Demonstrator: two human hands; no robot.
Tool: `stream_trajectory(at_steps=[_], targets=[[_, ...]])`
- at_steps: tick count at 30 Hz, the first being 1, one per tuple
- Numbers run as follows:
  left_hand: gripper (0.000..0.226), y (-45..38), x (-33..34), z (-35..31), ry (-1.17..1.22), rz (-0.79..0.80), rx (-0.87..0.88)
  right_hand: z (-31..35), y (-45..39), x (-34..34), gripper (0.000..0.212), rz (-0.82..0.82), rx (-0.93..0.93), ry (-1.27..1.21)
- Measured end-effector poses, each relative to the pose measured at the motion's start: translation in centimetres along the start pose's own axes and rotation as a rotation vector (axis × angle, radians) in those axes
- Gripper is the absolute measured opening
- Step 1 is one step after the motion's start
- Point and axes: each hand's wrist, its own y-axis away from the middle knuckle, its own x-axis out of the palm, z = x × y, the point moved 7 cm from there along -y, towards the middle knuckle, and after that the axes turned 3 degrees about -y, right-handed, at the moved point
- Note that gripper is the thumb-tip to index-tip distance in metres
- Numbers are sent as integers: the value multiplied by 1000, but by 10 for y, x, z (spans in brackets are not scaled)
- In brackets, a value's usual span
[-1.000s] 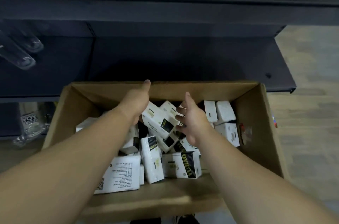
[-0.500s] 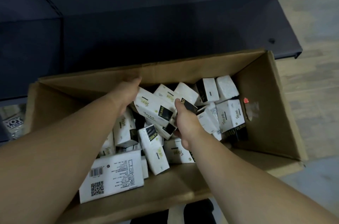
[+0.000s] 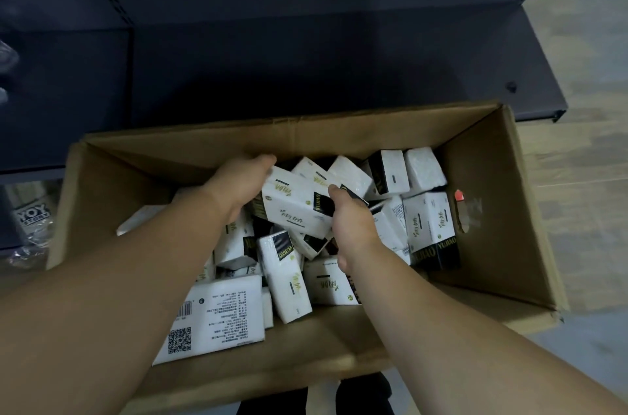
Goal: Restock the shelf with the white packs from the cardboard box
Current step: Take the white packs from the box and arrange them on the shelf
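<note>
Cardboard box (image 3: 489, 210), open-topped, sits on the floor against the dark shelf (image 3: 306, 57), which spans the upper field. White packs (image 3: 428, 227) with black bands lie jumbled inside, some flat, some on edge; one large pack (image 3: 217, 316) lies label-up at the near left corner, showing a barcode and a QR code. Your left hand (image 3: 238, 183) cups the far left edge of the topmost pack (image 3: 295, 207), fingers curled over its end. Your right hand (image 3: 350, 220) closes on the same pack's right edge, thumb pressed on the black band. Both hands thus clamp this pack between them, above the heap, inside the box.
</note>
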Motion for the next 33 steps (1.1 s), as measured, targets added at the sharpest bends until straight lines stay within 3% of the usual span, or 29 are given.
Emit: stream_trajectory(at_steps=[2, 5, 15, 22, 27, 33], targets=[[27, 9, -1, -4, 28, -13, 23, 9, 5, -3, 18, 4, -55, -26], [26, 28, -4, -15, 51, -37, 69, 26, 17, -5, 44, 5, -167, -44], [20, 118, -11, -60, 221, -179, 210, 97, 87, -37, 51, 61, -477, 9], [37, 184, -4, -93, 372, -259, 357, 139, 149, -66, 74, 54, -674, 17], [27, 237, -3, -129, 422, -294, 500, 172, 197, -87, 57, 118, -792, -13], [13, 287, -7, -160, 435, -345, 621, 201, 246, -100, 66, 163, -919, -55]])
